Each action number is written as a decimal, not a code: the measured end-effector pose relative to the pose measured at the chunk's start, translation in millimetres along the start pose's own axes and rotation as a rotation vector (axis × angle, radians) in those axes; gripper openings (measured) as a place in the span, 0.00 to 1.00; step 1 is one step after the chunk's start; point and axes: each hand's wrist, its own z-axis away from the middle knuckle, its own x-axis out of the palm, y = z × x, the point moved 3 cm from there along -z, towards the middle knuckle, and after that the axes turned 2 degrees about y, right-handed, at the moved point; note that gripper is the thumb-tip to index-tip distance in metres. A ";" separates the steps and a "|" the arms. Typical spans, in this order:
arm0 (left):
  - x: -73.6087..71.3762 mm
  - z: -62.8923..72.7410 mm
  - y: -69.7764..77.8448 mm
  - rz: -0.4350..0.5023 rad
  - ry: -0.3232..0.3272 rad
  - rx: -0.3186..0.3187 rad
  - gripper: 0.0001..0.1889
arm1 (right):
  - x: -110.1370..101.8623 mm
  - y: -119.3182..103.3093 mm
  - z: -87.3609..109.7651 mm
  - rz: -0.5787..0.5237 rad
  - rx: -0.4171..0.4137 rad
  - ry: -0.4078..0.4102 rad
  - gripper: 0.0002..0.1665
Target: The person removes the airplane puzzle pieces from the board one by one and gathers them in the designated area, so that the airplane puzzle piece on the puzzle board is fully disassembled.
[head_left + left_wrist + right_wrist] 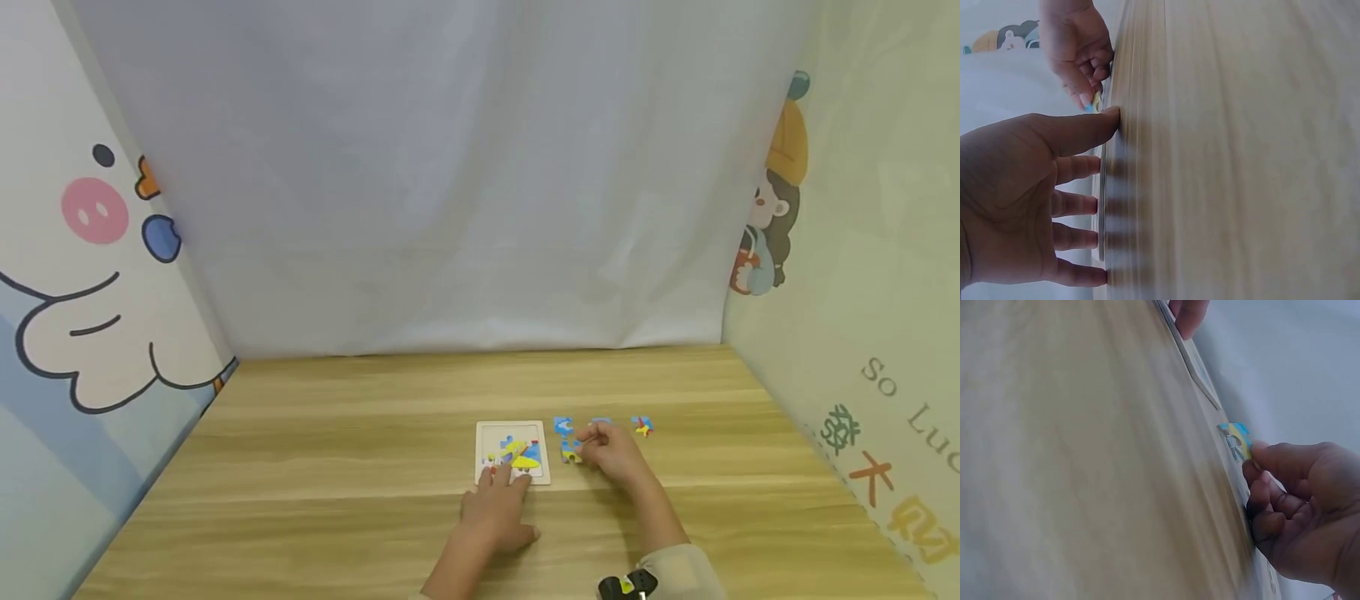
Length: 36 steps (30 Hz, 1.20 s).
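A square puzzle board (480,442) with a pale raised frame lies on the table, partly filled with blue and yellow pieces (525,454). My left hand (495,508) rests with spread, straight fingers on the board's near edge; its thumb touches the tabletop in the left wrist view. Just right of the board, my right hand (613,454) pinches a blue and yellow puzzle piece (1239,439) between thumb and index finger. That piece (571,452) is tilted up, close over the table. The other fingers of this hand are curled under.
Loose puzzle pieces lie right of the board: a blue one (562,425), another (601,421) partly behind the right hand, and a blue, red and yellow one (642,426). A grey-white curtain (465,250) borders the wooden table (337,450) at the back.
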 end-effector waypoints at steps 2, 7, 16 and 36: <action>-0.6 -0.6 -0.4 -0.009 0.005 0.002 0.37 | 0.7 -0.6 -1.4 0.007 -0.001 -0.002 0.08; -0.8 0.3 -2.0 -0.032 0.005 -0.001 0.37 | 4.5 1.1 -4.4 0.064 0.022 0.014 0.05; -1.8 1.2 -0.8 -0.045 0.012 0.000 0.37 | 4.4 1.0 -6.3 0.124 0.034 0.062 0.11; -3.1 5.4 -1.3 -0.039 -0.005 -0.002 0.37 | 15.2 -20.2 -4.5 -0.001 -0.038 -0.016 0.13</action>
